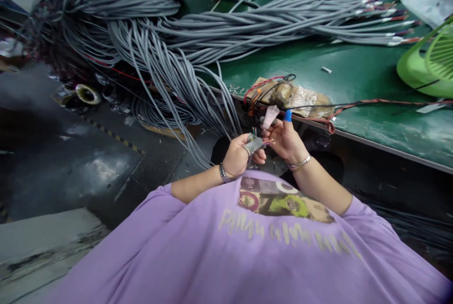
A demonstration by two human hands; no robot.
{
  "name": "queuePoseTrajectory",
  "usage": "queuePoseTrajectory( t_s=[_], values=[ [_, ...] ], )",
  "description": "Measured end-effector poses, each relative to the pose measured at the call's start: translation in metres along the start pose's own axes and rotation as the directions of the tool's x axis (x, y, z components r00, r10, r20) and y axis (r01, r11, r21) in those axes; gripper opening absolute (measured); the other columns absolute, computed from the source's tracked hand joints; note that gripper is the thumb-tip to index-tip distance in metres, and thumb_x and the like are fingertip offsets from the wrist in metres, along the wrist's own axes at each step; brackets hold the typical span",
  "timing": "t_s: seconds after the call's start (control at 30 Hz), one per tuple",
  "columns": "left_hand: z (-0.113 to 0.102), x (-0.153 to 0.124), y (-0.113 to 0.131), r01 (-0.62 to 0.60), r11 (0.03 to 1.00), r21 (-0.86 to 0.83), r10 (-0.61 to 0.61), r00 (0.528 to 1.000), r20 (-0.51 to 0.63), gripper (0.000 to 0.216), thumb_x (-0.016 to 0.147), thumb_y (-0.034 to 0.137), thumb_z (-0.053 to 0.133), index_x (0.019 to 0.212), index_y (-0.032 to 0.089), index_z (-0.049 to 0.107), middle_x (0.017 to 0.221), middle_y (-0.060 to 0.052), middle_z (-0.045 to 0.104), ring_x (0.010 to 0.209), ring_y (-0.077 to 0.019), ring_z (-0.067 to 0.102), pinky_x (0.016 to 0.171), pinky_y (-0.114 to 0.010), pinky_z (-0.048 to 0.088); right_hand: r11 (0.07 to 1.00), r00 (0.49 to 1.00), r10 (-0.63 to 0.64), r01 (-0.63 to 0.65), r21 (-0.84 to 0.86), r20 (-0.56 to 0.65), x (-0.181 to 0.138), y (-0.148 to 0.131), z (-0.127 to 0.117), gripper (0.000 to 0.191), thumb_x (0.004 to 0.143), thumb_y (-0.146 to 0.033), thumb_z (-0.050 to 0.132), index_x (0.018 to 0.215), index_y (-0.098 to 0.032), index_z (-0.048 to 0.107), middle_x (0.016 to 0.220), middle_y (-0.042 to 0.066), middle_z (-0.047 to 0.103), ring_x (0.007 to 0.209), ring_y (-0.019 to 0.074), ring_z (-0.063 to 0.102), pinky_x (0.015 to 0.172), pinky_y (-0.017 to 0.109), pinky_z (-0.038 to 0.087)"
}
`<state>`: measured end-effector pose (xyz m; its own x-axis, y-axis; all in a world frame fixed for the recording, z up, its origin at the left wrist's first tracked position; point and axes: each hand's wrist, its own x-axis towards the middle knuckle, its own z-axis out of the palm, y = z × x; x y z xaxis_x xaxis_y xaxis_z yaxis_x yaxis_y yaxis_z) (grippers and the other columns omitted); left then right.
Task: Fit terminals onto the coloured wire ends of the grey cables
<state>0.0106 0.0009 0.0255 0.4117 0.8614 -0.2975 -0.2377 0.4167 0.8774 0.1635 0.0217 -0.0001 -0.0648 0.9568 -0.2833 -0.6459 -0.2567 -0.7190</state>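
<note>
My left hand (238,156), its thumb wrapped in grey tape, is closed on a cable end. Thin coloured wires (269,143) stick out past the thumb, and a few more show above it. Close by on the right is my right hand (288,143), palm turned up. A blue finger cot (288,115) covers its raised thumb, which stands apart from the fingers. Pale pinkish wrapping (271,116) shows at its fingers. Whether the right fingertips touch the wires I cannot tell. Loose grey cables (226,110) hang down left of my hands.
A large bundle of grey cables (247,30) lies across the green table (371,72). At the table edge is a taped cardboard piece (311,98) with red and black leads. A green fan (432,63) stands at right. Coiled cables (166,110) lie below.
</note>
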Motion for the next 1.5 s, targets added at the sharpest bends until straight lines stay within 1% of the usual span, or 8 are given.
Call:
queuePoseTrajectory(
  t_s=[0.2, 0.43, 0.67, 0.87, 1.07, 1.2, 1.33, 1.5],
  values=[
    [-0.001, -0.001, 0.001, -0.042, 0.999, -0.029, 0.042, 0.999, 0.004, 0.048, 0.067, 0.057, 0.08, 0.076, 0.017, 0.055, 0.058, 0.0, 0.068, 0.043, -0.0127, 0.062, 0.044, -0.022, 0.051, 0.999, 0.998, 0.049, -0.049, -0.017, 0.041, 0.0, -0.014, 0.005, 0.062, 0.073, -0.081, 0.062, 0.079, -0.02, 0.066, 0.072, 0.001, 0.066, 0.055, 0.0102, 0.051, 0.049, 0.023, 0.044],
    [0.006, 0.006, 0.009, -0.012, 0.999, -0.053, 0.01, 1.0, -0.024, 0.051, 0.062, 0.057, 0.082, 0.075, 0.018, 0.052, 0.055, 0.001, 0.067, 0.041, -0.0116, 0.059, 0.042, -0.021, 0.048, 0.998, 0.998, -0.059, 0.06, -0.026, 0.021, 0.004, -0.012, 0.012, 0.053, 0.074, -0.07, 0.072, 0.077, -0.018, 0.064, 0.062, -0.003, 0.057, 0.052, 0.0075, 0.046, 0.05, 0.021, 0.041],
    [0.005, 0.011, 0.004, 0.023, 1.0, -0.012, -0.023, 1.0, -0.016, 0.049, 0.065, 0.056, 0.08, 0.077, 0.018, 0.052, 0.057, 0.001, 0.067, 0.041, -0.0118, 0.06, 0.043, -0.022, 0.049, 0.998, 0.996, -0.067, 0.067, 0.012, -0.055, 0.008, -0.01, 0.015, 0.052, 0.069, -0.067, 0.078, 0.078, -0.018, 0.064, 0.067, -0.003, 0.062, 0.054, 0.0071, 0.049, 0.049, 0.02, 0.042],
    [0.005, 0.009, 0.003, 0.027, 1.0, 0.003, -0.027, 1.0, -0.011, 0.048, 0.064, 0.055, 0.08, 0.076, 0.017, 0.052, 0.056, 0.0, 0.067, 0.042, -0.0121, 0.061, 0.043, -0.021, 0.049, 0.999, 0.999, 0.031, -0.031, 0.016, 0.013, 0.003, -0.01, 0.008, 0.058, 0.065, -0.074, 0.076, 0.078, -0.019, 0.063, 0.071, -0.001, 0.065, 0.055, 0.0093, 0.052, 0.05, 0.022, 0.046],
    [-0.004, 0.004, -0.003, -0.014, 0.997, 0.076, 0.012, 1.0, 0.021, 0.047, 0.069, 0.055, 0.079, 0.071, 0.016, 0.054, 0.056, 0.0, 0.066, 0.043, -0.0112, 0.06, 0.043, -0.02, 0.049, 0.963, 0.976, 0.178, -0.147, -0.226, 0.124, -0.011, -0.014, -0.014, 0.059, 0.051, -0.065, 0.089, 0.074, -0.017, 0.063, 0.069, 0.001, 0.065, 0.056, 0.01, 0.055, 0.053, 0.023, 0.046],
    [-0.007, 0.003, -0.008, -0.041, 0.984, 0.174, 0.029, 0.997, 0.071, 0.044, 0.073, 0.055, 0.077, 0.075, 0.015, 0.058, 0.061, -0.002, 0.069, 0.049, -0.0119, 0.064, 0.05, -0.022, 0.053, 0.935, 0.982, 0.127, -0.072, -0.347, 0.137, -0.017, -0.015, -0.014, 0.048, 0.053, -0.051, 0.093, 0.074, -0.016, 0.066, 0.066, -0.001, 0.064, 0.057, 0.0096, 0.054, 0.055, 0.023, 0.043],
    [-0.011, 0.009, -0.01, 0.055, 0.95, 0.308, -0.101, 0.986, 0.134, 0.033, 0.076, 0.042, 0.077, 0.075, 0.013, 0.062, 0.065, -0.007, 0.072, 0.055, -0.014, 0.068, 0.055, -0.024, 0.055, 0.869, 0.978, 0.053, 0.054, -0.493, 0.2, -0.023, -0.017, -0.007, 0.037, 0.063, -0.045, 0.089, 0.074, -0.017, 0.068, 0.067, -0.001, 0.065, 0.059, 0.0111, 0.056, 0.06, 0.026, 0.045],
    [-0.019, 0.018, -0.01, 0.074, 0.874, 0.48, -0.176, 0.97, 0.169, 0.018, 0.074, 0.024, 0.078, 0.069, 0.012, 0.066, 0.062, -0.004, 0.071, 0.057, -0.0145, 0.068, 0.06, -0.024, 0.056, 0.561, 0.912, -0.146, 0.395, -0.728, 0.382, -0.028, -0.016, -0.005, 0.026, 0.078, -0.043, 0.077, 0.076, -0.018, 0.073, 0.075, 0.004, 0.069, 0.069, 0.0164, 0.061, 0.068, 0.03, 0.05]
  ],
)
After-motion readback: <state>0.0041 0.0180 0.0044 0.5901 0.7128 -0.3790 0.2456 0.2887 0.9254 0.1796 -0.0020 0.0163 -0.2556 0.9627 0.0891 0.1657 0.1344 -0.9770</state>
